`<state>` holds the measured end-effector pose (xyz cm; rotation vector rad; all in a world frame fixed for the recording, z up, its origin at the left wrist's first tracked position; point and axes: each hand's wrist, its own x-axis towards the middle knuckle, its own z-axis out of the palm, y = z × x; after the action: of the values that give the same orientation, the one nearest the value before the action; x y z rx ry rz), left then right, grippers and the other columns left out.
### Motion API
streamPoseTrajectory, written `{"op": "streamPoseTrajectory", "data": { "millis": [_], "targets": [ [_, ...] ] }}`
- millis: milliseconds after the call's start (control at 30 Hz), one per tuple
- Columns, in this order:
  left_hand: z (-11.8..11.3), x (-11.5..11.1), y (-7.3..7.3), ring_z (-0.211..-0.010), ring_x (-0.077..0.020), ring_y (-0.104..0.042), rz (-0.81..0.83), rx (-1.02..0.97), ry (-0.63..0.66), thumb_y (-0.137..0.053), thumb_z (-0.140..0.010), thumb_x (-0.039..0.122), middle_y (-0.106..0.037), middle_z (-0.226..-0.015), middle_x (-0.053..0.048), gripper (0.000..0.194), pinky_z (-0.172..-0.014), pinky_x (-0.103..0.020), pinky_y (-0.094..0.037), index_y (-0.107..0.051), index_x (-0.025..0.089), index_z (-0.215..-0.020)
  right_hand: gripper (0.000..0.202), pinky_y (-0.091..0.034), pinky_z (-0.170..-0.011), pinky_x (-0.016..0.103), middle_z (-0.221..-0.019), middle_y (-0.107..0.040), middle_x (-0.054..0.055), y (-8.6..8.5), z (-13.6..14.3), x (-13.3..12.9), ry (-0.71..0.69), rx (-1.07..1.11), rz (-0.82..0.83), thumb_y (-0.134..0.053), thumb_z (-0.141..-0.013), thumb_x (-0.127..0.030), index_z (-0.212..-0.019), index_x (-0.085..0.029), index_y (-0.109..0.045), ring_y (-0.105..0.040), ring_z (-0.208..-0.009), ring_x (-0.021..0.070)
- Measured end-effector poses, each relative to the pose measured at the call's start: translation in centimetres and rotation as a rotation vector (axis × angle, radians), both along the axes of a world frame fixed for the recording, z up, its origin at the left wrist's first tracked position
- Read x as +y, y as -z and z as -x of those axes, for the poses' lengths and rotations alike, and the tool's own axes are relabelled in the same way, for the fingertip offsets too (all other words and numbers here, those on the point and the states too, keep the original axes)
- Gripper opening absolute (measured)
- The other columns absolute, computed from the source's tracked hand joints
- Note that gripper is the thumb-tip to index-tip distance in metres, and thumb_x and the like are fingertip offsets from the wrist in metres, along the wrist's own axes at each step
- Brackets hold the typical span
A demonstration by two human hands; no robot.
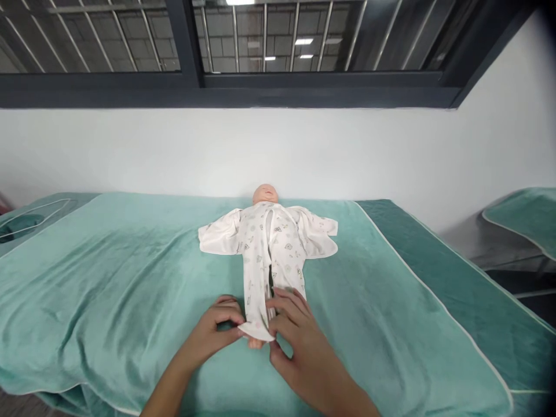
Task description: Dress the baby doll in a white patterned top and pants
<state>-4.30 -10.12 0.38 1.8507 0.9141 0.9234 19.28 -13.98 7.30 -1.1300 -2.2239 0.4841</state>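
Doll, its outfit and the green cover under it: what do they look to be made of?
Doll: likely vinyl or soft plastic, its head smooth and evenly pink.
Outfit: thin, matte printed cloth, perhaps cotton, creased at the sleeves.
Green cover: plush, fleece-like fabric; soft sheen, shaded folds, pale edging.

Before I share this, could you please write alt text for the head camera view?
Two bare hands, left and right, pinch the hem of a doll's patterned white outfit near one foot; the doll lies face up on a green blanket.
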Motion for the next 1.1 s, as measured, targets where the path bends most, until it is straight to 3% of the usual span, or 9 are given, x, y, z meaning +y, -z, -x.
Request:
{"op": "streamPoseTrajectory", "data": {
  "millis": [133,233,333,467,567,667,767,900,1100],
  "targets": [
    [0.7,0.2,-0.5,-0.074,-0.0201,-0.062,0.084,-0.085,0.089,-0.046,-0.097,0.053,-0.068,-0.073,-0.005,0.05,-0.097,-0.041,-0.041,-0.074,0.022,-0.069,0.02,-0.034,-0.12,0.048,-0.131,-0.059,0.006,-0.4,-0.8,-0.8,-0.086,-0.014,0.014,-0.055,-0.084,-0.007,-0.092,-0.025,-0.057,-0.041,-0.141,0.0245],
    [0.4,0.0,-0.3,-0.08,-0.0219,-0.062,0.12,-0.105,-0.059,-0.046,-0.097,0.049,-0.07,-0.077,-0.007,0.047,-0.087,-0.037,-0.045,-0.073,0.02,-0.073,0.022,-0.046,-0.111,0.043,-0.14,-0.053,0.008,0.6,-2.7,-0.2,-0.018,0.027,0.046,-0.052,-0.093,-0.015,-0.111,-0.028,-0.058,-0.047,-0.137,0.0235],
    [0.1,-0.3,0.3,-0.08,-0.0209,-0.061,0.158,-0.14,-0.186,-0.049,-0.096,0.047,-0.067,-0.077,-0.007,0.043,-0.083,-0.034,-0.047,-0.07,0.018,-0.072,0.033,-0.054,-0.098,0.042,-0.136,-0.056,0.01,2.5,-4.8,0.6,0.175,0.051,0.02,-0.049,-0.093,-0.013,-0.122,-0.028,-0.054,-0.058,-0.123,0.0239],
    [0.1,-0.3,1.0,-0.09,-0.0224,-0.062,0.243,-0.246,-0.314,-0.052,-0.095,0.046,-0.065,-0.076,-0.006,0.041,-0.086,-0.032,-0.047,-0.068,0.018,-0.07,0.034,-0.057,-0.087,0.044,-0.123,-0.062,0.01,5.0,-5.6,1.1,0.277,-0.054,0.008,-0.056,-0.088,-0.011,-0.119,-0.025,-0.056,-0.062,-0.109,0.0267],
    [0.4,-0.1,1.3,-0.095,-0.0232,-0.062,0.285,-0.311,-0.375,-0.053,-0.094,0.046,-0.064,-0.075,-0.005,0.04,-0.092,-0.033,-0.047,-0.067,0.017,-0.071,0.021,-0.056,-0.08,0.042,-0.111,-0.066,0.009,5.9,-5.1,1.5,0.286,-0.067,-0.032,-0.052,-0.093,-0.014,-0.11,-0.024,-0.059,-0.063,-0.099,0.0257],
    [0.5,-0.1,1.7,-0.093,-0.0232,-0.063,0.299,-0.338,-0.404,-0.053,-0.094,0.048,-0.064,-0.075,-0.005,0.04,-0.094,-0.034,-0.047,-0.066,0.017,-0.071,0.019,-0.055,-0.073,0.037,-0.101,-0.066,0.008,5.3,-5.0,1.4,0.24,0.012,-0.069,-0.046,-0.096,-0.015,-0.105,-0.024,-0.059,-0.064,-0.089,0.0221],
    [0.5,-0.1,2.0,-0.094,-0.0237,-0.064,0.295,-0.33,-0.42,-0.054,-0.093,0.05,-0.064,-0.075,-0.005,0.041,-0.095,-0.035,-0.048,-0.066,0.017,-0.071,0.021,-0.054,-0.067,0.031,-0.092,-0.065,0.006,3.8,-5.6,0.1,0.086,0.097,-0.06,-0.043,-0.096,-0.013,-0.103,-0.025,-0.058,-0.064,-0.079,0.0184],
    [0.6,-0.1,2.1,-0.097,-0.0247,-0.064,0.291,-0.307,-0.438,-0.053,-0.093,0.051,-0.066,-0.077,-0.005,0.041,-0.096,-0.035,-0.047,-0.066,0.018,-0.072,0.024,-0.053,-0.066,0.03,-0.091,-0.064,0.006,2.3,-7.0,-1.9,0.0,0.127,-0.075,-0.044,-0.094,-0.013,-0.109,-0.027,-0.056,-0.064,-0.079,0.0187],
    [0.3,-0.2,1.5,-0.099,-0.025,-0.064,0.298,-0.262,-0.454,-0.052,-0.094,0.051,-0.065,-0.079,-0.006,0.042,-0.095,-0.035,-0.048,-0.065,0.018,-0.072,0.023,-0.051,-0.066,0.029,-0.083,-0.064,0.004,3.0,-8.5,-0.3,-0.002,0.133,0.15,-0.04,-0.101,-0.022,-0.089,-0.024,-0.06,-0.062,-0.074,0.0172]
  ]
}}
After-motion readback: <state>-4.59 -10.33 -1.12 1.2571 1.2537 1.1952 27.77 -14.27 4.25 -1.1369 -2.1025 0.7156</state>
